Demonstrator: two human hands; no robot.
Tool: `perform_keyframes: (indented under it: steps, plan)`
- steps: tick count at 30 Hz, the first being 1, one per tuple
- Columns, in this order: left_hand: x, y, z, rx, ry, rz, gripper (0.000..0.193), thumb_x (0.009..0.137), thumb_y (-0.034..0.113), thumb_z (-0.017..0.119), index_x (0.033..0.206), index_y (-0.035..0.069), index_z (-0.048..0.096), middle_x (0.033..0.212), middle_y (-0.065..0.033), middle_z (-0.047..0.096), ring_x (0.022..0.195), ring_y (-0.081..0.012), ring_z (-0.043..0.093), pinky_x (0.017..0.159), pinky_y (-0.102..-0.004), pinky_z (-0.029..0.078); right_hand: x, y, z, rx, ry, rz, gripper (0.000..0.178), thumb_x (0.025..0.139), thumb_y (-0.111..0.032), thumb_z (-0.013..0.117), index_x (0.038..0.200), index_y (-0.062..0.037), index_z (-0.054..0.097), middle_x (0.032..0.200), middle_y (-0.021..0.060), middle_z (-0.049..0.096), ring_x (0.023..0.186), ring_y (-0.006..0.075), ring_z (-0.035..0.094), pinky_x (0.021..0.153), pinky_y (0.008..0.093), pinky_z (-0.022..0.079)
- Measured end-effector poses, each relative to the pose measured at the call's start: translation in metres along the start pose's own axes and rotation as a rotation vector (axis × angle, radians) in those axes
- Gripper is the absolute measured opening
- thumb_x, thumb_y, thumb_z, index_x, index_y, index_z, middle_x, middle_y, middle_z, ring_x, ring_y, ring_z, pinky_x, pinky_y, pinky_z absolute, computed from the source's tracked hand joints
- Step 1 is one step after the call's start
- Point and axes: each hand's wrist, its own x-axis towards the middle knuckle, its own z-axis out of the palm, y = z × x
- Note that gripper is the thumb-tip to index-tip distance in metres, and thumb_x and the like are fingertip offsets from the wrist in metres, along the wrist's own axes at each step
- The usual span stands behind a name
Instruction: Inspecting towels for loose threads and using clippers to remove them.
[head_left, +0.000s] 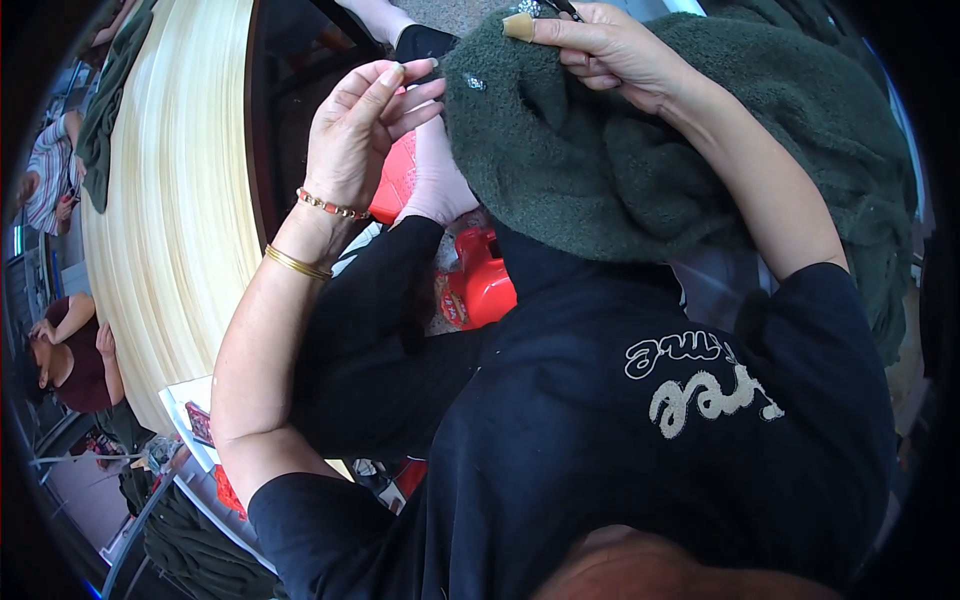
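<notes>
Wood-grain bench (175, 230) stands at left; green cloth (108, 115) hangs over its far edge, where a person in maroon (85, 365) is stationed. A gap separates its dark near edge from the dark green fleece (560, 190) over the wearer's right leg. Left hand (360, 125) occupies that gap, thumb and forefinger together, contents indeterminable. Right hand (625, 55), above the fleece, grips a dark tool (569, 9).
</notes>
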Motion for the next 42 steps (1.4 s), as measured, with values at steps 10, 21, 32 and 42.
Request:
perform_keyframes:
  steps: [10,21,32,42]
  plan:
    - [0.005,-0.001,-0.027,0.028,0.172,-0.001,0.02,0.092,0.018,0.056,0.105,0.003,0.057,0.112,-0.0168,0.061,0.105,-0.0288,0.061,0.089,-0.0382,0.051,0.003,0.001,0.001,0.009,-0.026,-0.003,0.026,0.085,-0.029,0.067,0.07,-0.015,0.052,0.056,-0.0084,0.038,0.042,0.0018,0.026,0.038,0.0201,0.016]
    - [-0.007,-0.011,0.027,0.426,-0.193,-0.039,0.023,0.086,0.014,0.066,0.105,0.002,0.063,0.089,0.0034,0.064,0.077,-0.0014,0.053,0.072,-0.0174,0.042,0.001,0.001,0.004,0.005,-0.071,-0.052,0.018,0.087,-0.026,0.065,0.079,-0.0135,0.055,0.056,-0.0086,0.036,0.043,0.0014,0.026,0.039,0.0195,0.016]
    - [-0.015,-0.001,0.028,0.206,-0.14,-0.15,0.03,0.089,0.008,0.061,0.118,0.003,0.059,0.101,0.0006,0.065,0.083,-0.0033,0.056,0.076,-0.0184,0.046,0.005,0.001,0.0,0.01,-0.007,-0.07,0.023,0.085,-0.03,0.067,0.076,-0.0145,0.052,0.056,-0.0074,0.037,0.042,0.0023,0.026,0.038,0.0194,0.017]
    - [-0.007,-0.008,-0.021,0.31,-0.244,-0.506,0.04,0.08,-0.005,0.045,0.118,0.001,0.056,0.112,-0.0075,0.061,0.105,-0.017,0.059,0.092,-0.0298,0.045,-0.032,0.022,0.02,-0.809,-0.743,-0.338,0.059,0.075,-0.028,0.074,0.12,0.0029,0.053,0.055,0.0016,0.046,0.049,0.0121,0.045,0.048,0.0281,0.037]
